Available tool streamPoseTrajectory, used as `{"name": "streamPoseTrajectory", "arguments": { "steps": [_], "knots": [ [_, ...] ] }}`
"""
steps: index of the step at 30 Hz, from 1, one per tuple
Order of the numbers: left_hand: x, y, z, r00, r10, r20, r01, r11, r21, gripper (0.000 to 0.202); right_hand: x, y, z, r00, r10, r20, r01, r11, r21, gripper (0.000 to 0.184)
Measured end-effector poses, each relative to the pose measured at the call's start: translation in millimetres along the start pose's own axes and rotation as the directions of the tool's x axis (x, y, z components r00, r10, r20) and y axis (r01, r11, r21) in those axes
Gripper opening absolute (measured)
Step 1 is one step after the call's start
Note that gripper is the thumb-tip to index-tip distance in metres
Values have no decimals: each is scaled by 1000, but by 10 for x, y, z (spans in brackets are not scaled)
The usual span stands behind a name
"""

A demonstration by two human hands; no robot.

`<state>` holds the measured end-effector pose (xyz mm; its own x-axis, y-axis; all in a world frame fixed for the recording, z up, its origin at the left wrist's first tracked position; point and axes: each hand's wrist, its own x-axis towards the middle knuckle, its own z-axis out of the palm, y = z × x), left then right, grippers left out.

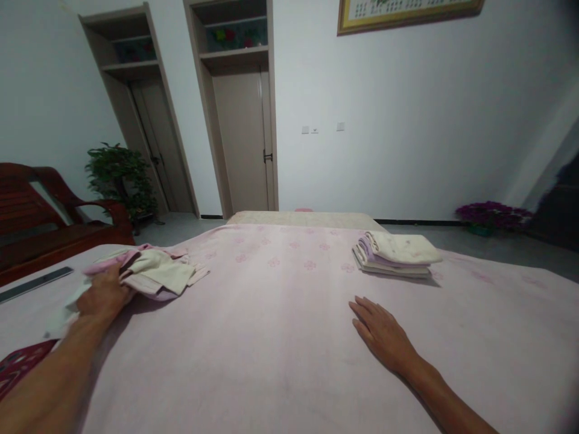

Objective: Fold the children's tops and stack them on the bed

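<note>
On the left of the pink flowered sheet [280,325], my left hand [103,294] is closed on cloth at the near side of a loose pile of clothes [158,270]. The pile is white, pink and lilac, and its layers partly hide the fingertips. My right hand [384,334] rests palm down on the sheet, fingers stretched out and holding nothing. Beyond it, to the right, stands a neat stack of folded clothes [398,256], cream on top with lilac and white layers beneath.
A long grey object [38,283] lies at the left edge, with a dark red patterned item [22,364] nearer me. Behind are a wooden bench [58,208], a green potted plant [120,178], two doors, and purple flowers [491,214] at the right.
</note>
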<state>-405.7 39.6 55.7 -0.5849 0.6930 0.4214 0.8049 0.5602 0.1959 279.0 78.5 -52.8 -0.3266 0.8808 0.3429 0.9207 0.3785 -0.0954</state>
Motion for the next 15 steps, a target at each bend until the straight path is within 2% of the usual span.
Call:
{"name": "streamPoseTrajectory", "arguments": {
  "steps": [2, 4, 6, 8, 10, 12, 13, 14, 15],
  "knots": [
    [180, 73, -151, 998, -64, -30, 64, 998, 18, 57, 5, 0, 1, 1000, 4, -4, -4, 1000, 8, 47],
    [238, 195, -323, 992, -53, -112, 54, 999, 1, 53, 8, 3, 5, 1000, 6, -5, -6, 1000, 19, 47],
    [142, 341, -435, 980, 16, -196, -18, 1000, -10, 53, 10, 4, 4, 1000, 6, -6, -6, 999, 32, 47],
    [-73, 477, -436, 968, 141, -206, -146, 989, -9, 57, 10, 1, -4, 1000, 8, -7, -8, 999, 40, 47],
    [-327, 580, -340, 937, 336, -95, -342, 938, -61, 63, 9, -5, -12, 1000, 10, -2, -10, 999, 41, 47],
    [-545, 650, -220, 843, 526, 113, -498, 842, -209, 68, 6, -8, -17, 1000, 10, 2, -10, 999, 35, 47],
    [-625, 678, -178, 794, 576, 195, -519, 808, -279, 69, 4, -9, -17, 1000, 6, 3, -6, 999, 32, 46],
    [-685, 704, -155, 766, 592, 250, -509, 797, -324, 67, 2, -9, -17, 1000, 2, 4, -2, 1000, 29, 46],
    [-725, 732, -154, 770, 573, 281, -481, 810, -336, 65, 0, -9, -18, 1000, -1, 6, 1, 1000, 27, 46]
  ]
}}
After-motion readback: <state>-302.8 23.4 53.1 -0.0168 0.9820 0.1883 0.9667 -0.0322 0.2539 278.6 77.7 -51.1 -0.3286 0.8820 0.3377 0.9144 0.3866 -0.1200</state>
